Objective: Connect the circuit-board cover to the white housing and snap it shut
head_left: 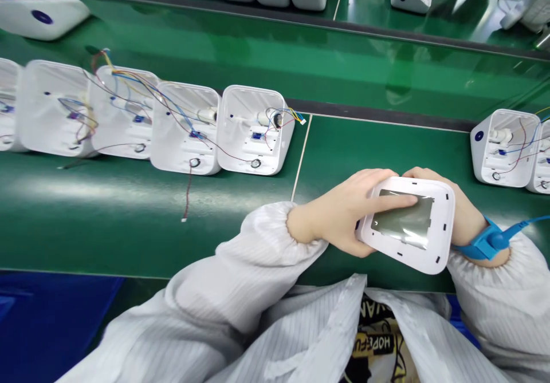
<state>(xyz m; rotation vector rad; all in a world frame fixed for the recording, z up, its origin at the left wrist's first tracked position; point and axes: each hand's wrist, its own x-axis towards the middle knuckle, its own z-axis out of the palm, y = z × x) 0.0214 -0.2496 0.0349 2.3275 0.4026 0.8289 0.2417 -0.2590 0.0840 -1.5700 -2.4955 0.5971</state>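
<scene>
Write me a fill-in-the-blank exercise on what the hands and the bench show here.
1. Both hands hold a white plastic front cover with a grey ____ window.
2. The left hand lays a finger across that ____.
3. The right hand wears a ____ wrist strap.
4. A row of open white housings with loose coloured wires stands on the ____ belt.

Missing words: display; window; blue; green

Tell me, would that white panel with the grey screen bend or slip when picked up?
The white panel looks like moulded plastic, so probably stiff and light. Its glossy screen seems slippery and perhaps scratch-prone. The left hand and right hand grip opposite edges.
</scene>
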